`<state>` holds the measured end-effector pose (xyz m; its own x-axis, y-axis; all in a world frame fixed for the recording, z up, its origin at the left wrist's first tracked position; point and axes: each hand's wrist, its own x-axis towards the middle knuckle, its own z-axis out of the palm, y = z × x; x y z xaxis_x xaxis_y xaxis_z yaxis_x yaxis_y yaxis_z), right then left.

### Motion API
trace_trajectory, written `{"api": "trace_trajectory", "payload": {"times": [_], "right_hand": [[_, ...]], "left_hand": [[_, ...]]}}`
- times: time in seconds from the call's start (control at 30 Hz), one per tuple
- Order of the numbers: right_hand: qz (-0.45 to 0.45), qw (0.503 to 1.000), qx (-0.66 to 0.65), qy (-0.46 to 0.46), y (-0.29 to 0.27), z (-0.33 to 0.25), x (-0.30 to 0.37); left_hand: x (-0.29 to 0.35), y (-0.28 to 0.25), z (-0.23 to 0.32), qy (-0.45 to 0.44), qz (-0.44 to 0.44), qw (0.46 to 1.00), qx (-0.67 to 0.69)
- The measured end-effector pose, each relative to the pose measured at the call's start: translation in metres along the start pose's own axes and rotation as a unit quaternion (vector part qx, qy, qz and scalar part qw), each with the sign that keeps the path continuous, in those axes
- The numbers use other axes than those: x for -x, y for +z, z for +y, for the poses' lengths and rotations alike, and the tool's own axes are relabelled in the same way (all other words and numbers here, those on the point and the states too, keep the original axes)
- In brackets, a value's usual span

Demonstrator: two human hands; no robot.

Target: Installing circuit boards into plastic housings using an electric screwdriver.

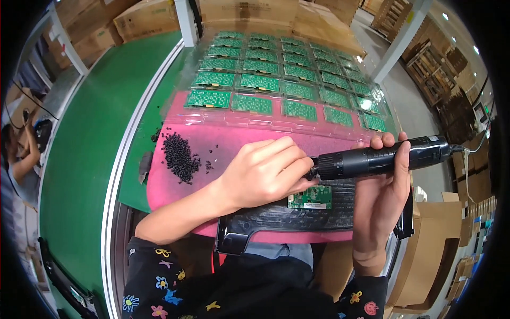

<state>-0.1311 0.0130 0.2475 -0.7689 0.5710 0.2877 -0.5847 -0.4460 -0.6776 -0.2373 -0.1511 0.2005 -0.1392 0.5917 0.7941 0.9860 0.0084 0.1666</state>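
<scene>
My right hand point(383, 196) grips a black electric screwdriver point(382, 158), held level and pointing left. My left hand point(265, 173) has its fingers pinched at the screwdriver's tip; anything between them is hidden. Below the tool lies a black plastic housing point(281, 218) with a small green circuit board point(311, 198) set into it. A heap of small black screws point(179, 156) sits on the pink foam mat point(234, 141), left of my left hand.
A clear plastic tray point(281, 80) with several rows of green circuit boards lies beyond the mat. A green conveyor belt point(90, 138) runs along the left. Cardboard boxes point(441, 250) stand at the right and at the back. Another person point(18, 154) sits far left.
</scene>
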Motion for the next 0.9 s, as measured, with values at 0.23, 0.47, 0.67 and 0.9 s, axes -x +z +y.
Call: {"api": "trace_trajectory", "payload": {"times": [0.23, 0.47, 0.67, 0.9], "right_hand": [[-0.028, 0.998, -0.009, -0.048, 0.001, -0.002, 0.011], [-0.139, 0.988, -0.041, -0.061, -0.007, -0.007, 0.01], [-0.163, 0.971, 0.027, -0.173, -0.007, -0.029, 0.016], [-0.149, 0.974, -0.001, -0.173, -0.013, -0.044, 0.023]], "left_hand": [[0.003, 0.006, 0.006, 0.011, -0.006, 1.0, -0.003], [0.002, 0.004, 0.007, 0.022, -0.038, 0.999, 0.022], [-0.003, 0.004, 0.0, -0.07, 0.025, 0.981, 0.179], [-0.001, 0.011, 0.009, -0.081, -0.076, 0.953, 0.281]]}}
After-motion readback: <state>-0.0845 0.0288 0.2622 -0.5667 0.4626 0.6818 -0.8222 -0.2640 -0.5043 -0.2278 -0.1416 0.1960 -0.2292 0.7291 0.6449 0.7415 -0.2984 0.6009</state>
